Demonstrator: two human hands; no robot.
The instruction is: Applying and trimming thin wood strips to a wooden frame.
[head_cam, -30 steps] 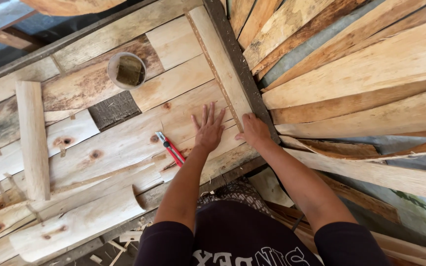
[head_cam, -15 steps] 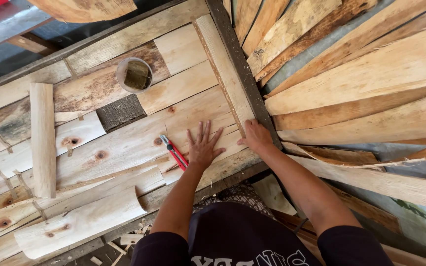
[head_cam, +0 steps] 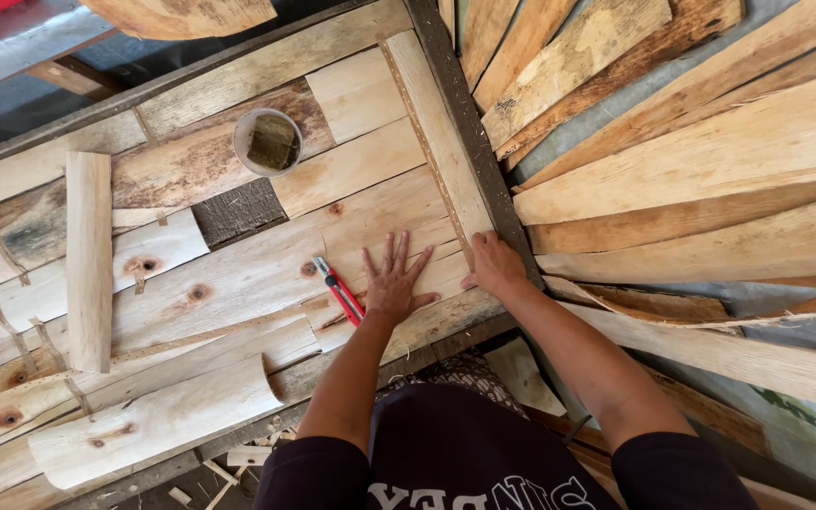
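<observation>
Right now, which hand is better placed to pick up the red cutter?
Probably the left hand: it lies flat on the boards right beside the red cutter, while the right hand grips the end of the upright plank, farther away.

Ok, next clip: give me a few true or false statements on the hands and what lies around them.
1. The left hand lies flat with spread fingers on the pale wooden boards. True.
2. The right hand holds the red utility knife. False: the knife lies on the boards beside the left hand, and the right hand grips the end of the long pale wooden strip.
3. The round grey cup stands on the boards. True.
4. The cup lies tipped on its side. False: it stands upright, mouth up.
</observation>
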